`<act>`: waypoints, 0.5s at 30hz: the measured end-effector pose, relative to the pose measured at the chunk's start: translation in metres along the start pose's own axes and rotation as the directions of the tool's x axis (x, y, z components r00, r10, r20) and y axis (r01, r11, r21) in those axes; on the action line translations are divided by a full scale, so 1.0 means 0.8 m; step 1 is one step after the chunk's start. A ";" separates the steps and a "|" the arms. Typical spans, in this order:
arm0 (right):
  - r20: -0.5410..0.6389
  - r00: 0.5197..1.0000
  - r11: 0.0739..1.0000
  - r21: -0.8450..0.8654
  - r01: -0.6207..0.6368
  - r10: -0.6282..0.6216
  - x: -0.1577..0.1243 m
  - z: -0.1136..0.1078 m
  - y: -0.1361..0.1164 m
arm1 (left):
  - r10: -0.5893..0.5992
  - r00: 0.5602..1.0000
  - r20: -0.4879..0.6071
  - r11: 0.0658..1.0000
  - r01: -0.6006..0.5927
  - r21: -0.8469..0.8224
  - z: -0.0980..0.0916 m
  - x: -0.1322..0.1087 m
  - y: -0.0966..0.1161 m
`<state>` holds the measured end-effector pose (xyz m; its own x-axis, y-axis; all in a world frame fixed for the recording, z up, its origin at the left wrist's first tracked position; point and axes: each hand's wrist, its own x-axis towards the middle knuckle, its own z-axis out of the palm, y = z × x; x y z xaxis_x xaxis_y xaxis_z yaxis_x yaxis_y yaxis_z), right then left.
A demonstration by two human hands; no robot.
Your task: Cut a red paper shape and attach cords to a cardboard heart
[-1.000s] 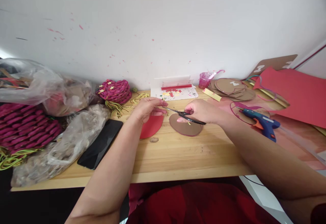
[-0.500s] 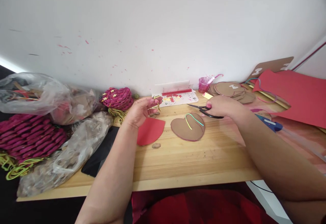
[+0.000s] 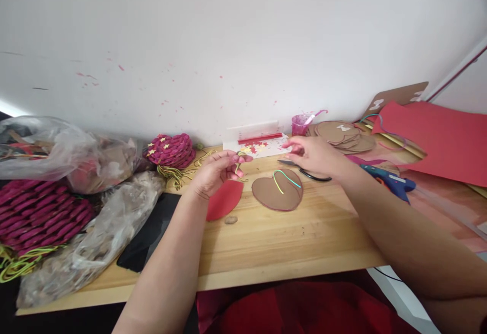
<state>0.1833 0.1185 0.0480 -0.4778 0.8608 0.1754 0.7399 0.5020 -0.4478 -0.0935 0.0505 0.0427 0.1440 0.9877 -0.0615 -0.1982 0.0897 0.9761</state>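
Observation:
My left hand (image 3: 219,171) pinches a looped yellow-green cord (image 3: 239,165) above the table. Partly under that hand lies a red paper piece (image 3: 225,201). To its right rests a brown cardboard heart (image 3: 277,197) with a yellow and teal cord strip (image 3: 288,176) on it. My right hand (image 3: 310,154) hovers over black-handled scissors (image 3: 315,176), fingers stretched forward with nothing seen in them. The scissors lie on the table, partly covered by the hand. A small brown lump (image 3: 231,220) sits in front of the red paper.
Behind are a white sheet with small paper stars (image 3: 258,147), a pink cup (image 3: 300,125) and stacked cardboard shapes (image 3: 338,136). Red sheets (image 3: 449,141) and a blue glue gun (image 3: 397,186) lie right. Magenta woven pieces (image 3: 177,151) and plastic bags (image 3: 95,243) crowd the left.
My right hand has let go of the scissors, leaving them on the table, and moved a little left and up. The cord in my left hand hangs more visibly. The view shifted slightly.

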 end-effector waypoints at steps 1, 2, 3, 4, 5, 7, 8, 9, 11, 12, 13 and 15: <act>-0.006 0.998 0.988 0.141 0.057 -0.057 -0.002 0.009 -0.009 | -0.015 0.999 0.035 1.000 0.014 0.020 0.004 -0.001 -0.002; 0.023 0.994 0.960 0.260 0.100 -0.110 -0.005 0.019 -0.019 | -0.033 0.997 0.069 0.999 0.030 0.044 0.008 -0.002 -0.004; 0.068 0.985 0.928 0.352 0.127 -0.160 -0.007 0.029 -0.027 | -0.054 0.993 0.101 0.996 0.047 0.074 0.012 -0.002 -0.007; 0.094 0.976 0.895 0.424 0.139 -0.196 -0.009 0.039 -0.035 | -0.076 0.989 0.130 0.992 0.062 0.111 0.016 -0.003 -0.009; 0.112 0.969 0.862 0.488 0.139 -0.220 -0.010 0.048 -0.040 | -0.094 0.984 0.155 0.986 0.071 0.148 0.019 -0.003 -0.011; 0.137 0.959 0.796 0.593 0.122 -0.249 -0.011 0.062 -0.047 | -0.118 0.972 0.203 0.977 0.076 0.201 0.022 -0.002 -0.014; 0.147 0.955 0.766 0.633 0.110 -0.259 -0.010 0.066 -0.048 | -0.121 0.968 0.220 0.975 0.074 0.212 0.022 -0.002 -0.015; 0.157 0.951 0.742 0.663 0.098 -0.266 -0.010 0.069 -0.049 | -0.120 0.965 0.233 0.974 0.070 0.213 0.022 -0.001 -0.016; 0.175 0.948 0.719 0.692 0.073 -0.265 -0.008 0.070 -0.050 | -0.105 0.964 0.246 0.979 0.058 0.194 0.019 0.001 -0.018; 0.181 0.951 0.721 0.690 0.059 -0.251 -0.007 0.070 -0.051 | -0.095 0.963 0.251 0.983 0.051 0.177 0.017 0.002 -0.019; 0.184 0.956 0.730 0.682 0.044 -0.229 -0.006 0.069 -0.052 | -0.083 0.962 0.258 0.986 0.042 0.159 0.015 0.003 -0.020; 0.183 0.965 0.741 0.671 0.015 -0.185 -0.003 0.066 -0.055 | -0.049 0.963 0.267 0.993 0.017 0.121 0.011 0.004 -0.021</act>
<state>0.1269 0.0900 0.0210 -0.6852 0.7225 0.0917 0.2236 0.3286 -0.9176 -0.0811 0.0509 0.0277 0.4066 0.9122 -0.0511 -0.0773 0.0901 0.9929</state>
